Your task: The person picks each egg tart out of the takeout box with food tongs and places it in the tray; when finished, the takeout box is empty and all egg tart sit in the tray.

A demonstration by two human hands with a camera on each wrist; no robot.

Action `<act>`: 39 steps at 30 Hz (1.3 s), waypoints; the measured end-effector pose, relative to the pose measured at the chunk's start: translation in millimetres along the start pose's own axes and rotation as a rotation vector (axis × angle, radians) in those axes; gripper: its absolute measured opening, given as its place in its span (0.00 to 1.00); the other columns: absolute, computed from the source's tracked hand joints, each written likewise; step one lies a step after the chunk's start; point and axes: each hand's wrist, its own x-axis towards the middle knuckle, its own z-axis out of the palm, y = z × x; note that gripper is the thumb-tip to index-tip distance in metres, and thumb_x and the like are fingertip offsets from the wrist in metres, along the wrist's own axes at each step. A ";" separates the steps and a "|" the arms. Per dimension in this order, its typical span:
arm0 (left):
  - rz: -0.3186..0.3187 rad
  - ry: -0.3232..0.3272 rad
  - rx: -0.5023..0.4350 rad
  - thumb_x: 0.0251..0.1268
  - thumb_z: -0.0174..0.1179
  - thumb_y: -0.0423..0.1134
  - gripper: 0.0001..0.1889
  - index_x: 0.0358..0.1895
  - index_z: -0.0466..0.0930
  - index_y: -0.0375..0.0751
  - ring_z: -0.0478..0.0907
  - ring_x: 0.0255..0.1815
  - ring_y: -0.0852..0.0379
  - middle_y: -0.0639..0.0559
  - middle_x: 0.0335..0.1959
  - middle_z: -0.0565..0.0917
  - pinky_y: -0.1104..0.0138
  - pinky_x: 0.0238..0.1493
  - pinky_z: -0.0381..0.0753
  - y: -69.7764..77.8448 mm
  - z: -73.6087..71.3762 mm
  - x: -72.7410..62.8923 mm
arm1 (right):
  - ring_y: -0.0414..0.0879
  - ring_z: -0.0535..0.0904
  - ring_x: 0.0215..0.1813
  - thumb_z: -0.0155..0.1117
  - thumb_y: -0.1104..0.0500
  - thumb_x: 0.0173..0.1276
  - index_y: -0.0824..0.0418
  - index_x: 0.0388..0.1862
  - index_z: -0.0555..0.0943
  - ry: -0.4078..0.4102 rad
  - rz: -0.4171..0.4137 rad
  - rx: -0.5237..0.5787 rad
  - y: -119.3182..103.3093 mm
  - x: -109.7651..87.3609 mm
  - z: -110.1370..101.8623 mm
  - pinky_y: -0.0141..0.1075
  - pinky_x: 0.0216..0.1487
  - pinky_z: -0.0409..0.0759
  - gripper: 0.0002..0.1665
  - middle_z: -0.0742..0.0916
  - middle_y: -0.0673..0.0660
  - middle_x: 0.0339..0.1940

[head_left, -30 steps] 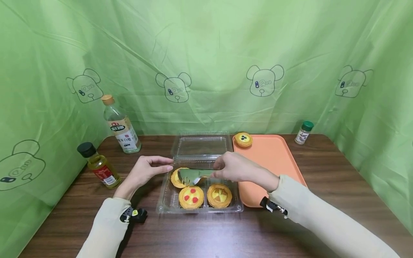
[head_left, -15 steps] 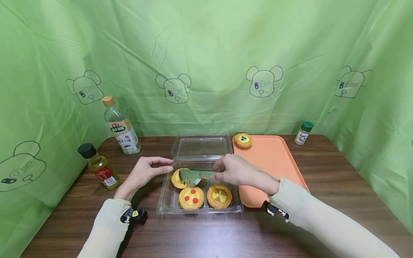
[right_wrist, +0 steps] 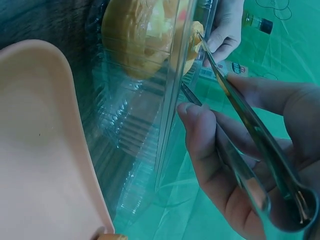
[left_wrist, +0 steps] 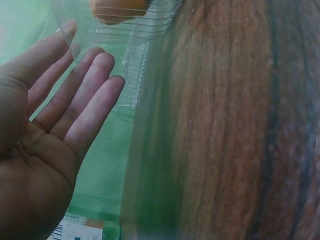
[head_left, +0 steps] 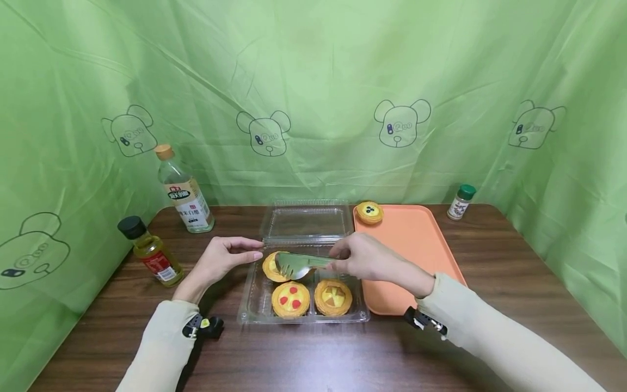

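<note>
Tongs (head_left: 305, 262) shifted right with tart (head_left: 269, 266); bottle label (head_left: 193, 210) apparently "白醋".

Green curtain (head_left: 328, 65) with outlined bear heads (head_left: 404, 125), creased folds, dark wood-grain tabletop (head_left: 303, 359), soft light reflected on it

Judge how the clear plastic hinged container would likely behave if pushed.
The container is probably light and flexible, since its see-through walls look thin. It seems likelier to slide than tip, lying broad and low on the brown wooden table.
</note>
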 end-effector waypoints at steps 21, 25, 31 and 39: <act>-0.005 -0.002 0.016 0.63 0.79 0.42 0.17 0.52 0.93 0.41 0.87 0.46 0.58 0.48 0.49 0.91 0.68 0.45 0.85 -1.5 -0.8 0.8 | 0.46 0.82 0.25 0.74 0.53 0.73 0.63 0.56 0.88 0.083 0.015 0.083 15.3 -25.6 -25.0 0.41 0.28 0.82 0.19 0.89 0.49 0.34; 0.001 0.000 0.020 0.63 0.79 0.42 0.17 0.52 0.93 0.41 0.87 0.46 0.58 0.48 0.50 0.91 0.68 0.45 0.84 -1.3 -0.9 1.0 | 0.47 0.83 0.27 0.73 0.54 0.74 0.62 0.56 0.89 0.098 0.037 0.100 17.2 -31.1 -31.5 0.42 0.29 0.83 0.17 0.88 0.49 0.32; 0.010 -0.002 0.011 0.63 0.79 0.41 0.16 0.52 0.93 0.41 0.87 0.46 0.58 0.47 0.50 0.91 0.68 0.45 0.85 -1.3 -0.9 0.8 | 0.47 0.81 0.28 0.72 0.55 0.74 0.60 0.51 0.89 0.134 0.055 0.131 19.5 -40.0 -41.9 0.43 0.30 0.85 0.12 0.85 0.51 0.28; 0.012 0.001 0.020 0.64 0.79 0.40 0.16 0.53 0.92 0.40 0.87 0.46 0.59 0.47 0.50 0.91 0.68 0.45 0.84 -2.8 0.1 0.4 | 0.48 0.80 0.29 0.73 0.57 0.74 0.64 0.54 0.89 0.198 0.042 0.182 27.9 -50.4 -55.7 0.40 0.28 0.84 0.15 0.85 0.52 0.28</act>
